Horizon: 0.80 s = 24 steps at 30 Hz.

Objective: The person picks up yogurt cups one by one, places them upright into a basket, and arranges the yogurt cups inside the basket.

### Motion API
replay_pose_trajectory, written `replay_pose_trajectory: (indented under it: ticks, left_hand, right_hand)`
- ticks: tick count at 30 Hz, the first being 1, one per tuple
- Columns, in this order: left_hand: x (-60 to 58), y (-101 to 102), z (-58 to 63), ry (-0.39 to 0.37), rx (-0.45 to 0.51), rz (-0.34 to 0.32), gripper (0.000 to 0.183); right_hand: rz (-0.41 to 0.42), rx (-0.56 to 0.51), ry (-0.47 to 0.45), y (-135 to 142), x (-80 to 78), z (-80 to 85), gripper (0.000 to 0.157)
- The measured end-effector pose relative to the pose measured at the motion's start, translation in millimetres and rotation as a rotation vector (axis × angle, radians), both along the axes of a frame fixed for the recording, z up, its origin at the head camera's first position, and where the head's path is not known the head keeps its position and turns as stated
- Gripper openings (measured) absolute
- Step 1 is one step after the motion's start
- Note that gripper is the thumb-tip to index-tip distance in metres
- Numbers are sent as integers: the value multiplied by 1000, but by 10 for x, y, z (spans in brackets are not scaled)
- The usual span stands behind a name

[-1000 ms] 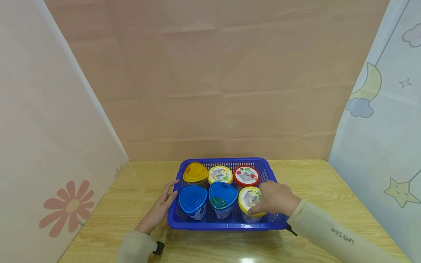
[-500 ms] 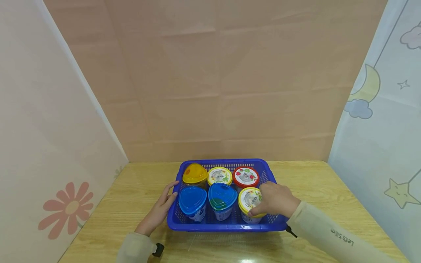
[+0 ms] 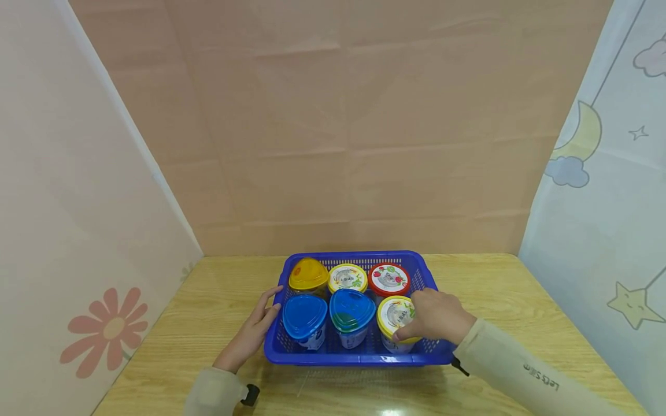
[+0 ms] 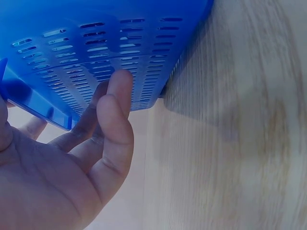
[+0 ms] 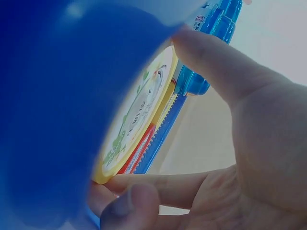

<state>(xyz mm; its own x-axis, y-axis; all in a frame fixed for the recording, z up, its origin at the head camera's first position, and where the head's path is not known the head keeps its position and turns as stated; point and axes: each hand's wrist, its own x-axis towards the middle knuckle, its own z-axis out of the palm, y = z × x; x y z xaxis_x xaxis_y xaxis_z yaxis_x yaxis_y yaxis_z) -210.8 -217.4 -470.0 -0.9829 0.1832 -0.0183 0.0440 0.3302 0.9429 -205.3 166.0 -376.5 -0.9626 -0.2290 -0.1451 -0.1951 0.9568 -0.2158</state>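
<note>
A blue-purple plastic basket [image 3: 359, 359] stands on the wooden table with several lidded tubs inside. My left hand [image 3: 252, 335] holds its left rim; in the left wrist view, that hand [image 4: 62, 182] has its fingers bent below the rim beside the slotted wall of the basket [image 4: 96, 28]. My right hand [image 3: 439, 315] grips a round tub with a yellow-edged white lid [image 3: 394, 318] in the front right corner. Seen from the right wrist, thumb and fingers of the right hand [image 5: 268, 139] span the lid of this tub [image 5: 136, 115]. The tub's lower part is mostly hidden.
Blue-lidded tubs [image 3: 305, 316] fill the front left and middle. Behind them sit an orange-yellow lidded tub [image 3: 309, 274], another yellow-edged tub [image 3: 347, 278] and a red-edged one [image 3: 389, 279]. Patterned sheets [image 3: 588, 231] enclose the wooden table [image 3: 213, 294] at the sides.
</note>
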Motion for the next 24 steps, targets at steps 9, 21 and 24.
replay_pose_trajectory:
  ticks: [9, 21, 24]
  left_hand:
    - [-16, -15, -7, 7, 1, 6, 46]
    - [-14, 0, -2, 141, -130, 104, 49]
    - [-1, -43, -14, 230, -200, 139, 50]
  right_hand:
    - [-10, -17, -12, 6, 15, 5, 74]
    - [-21, -240, 151, 407, -14, 98, 89]
    - [-46, -266, 242, 572, -54, 20, 89]
